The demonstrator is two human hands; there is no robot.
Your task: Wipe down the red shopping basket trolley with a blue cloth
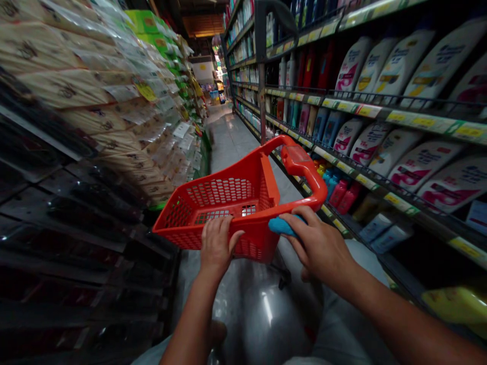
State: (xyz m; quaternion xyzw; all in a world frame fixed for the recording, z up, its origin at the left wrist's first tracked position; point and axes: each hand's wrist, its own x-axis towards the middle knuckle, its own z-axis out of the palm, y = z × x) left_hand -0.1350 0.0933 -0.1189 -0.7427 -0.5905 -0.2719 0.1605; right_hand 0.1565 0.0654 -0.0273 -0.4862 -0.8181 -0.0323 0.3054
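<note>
A red plastic shopping cart (220, 189) with a perforated basket and a thick looped handle (302, 165) stands in the aisle, turned sideways to me. My left hand (217, 243) hooks its fingers over the near rim, thumb apart along the outer wall. In my right hand (317, 243) is a blue cloth (282, 226), bunched between thumb and fingers and pressed to the outer side of the cart near the base of the handle. Part of the cloth is hidden behind the fingers. The basket's visible floor shows only its slotted plastic.
Shelves of shampoo bottles (403, 61) line the right side, with wire rails and price strips. Stacked packs in beige wrapping (68, 81) and dark boxed goods (76, 213) rise on the left. A narrow tiled floor (228, 137) runs ahead between them. A dark caster (283, 279) shows below the cart.
</note>
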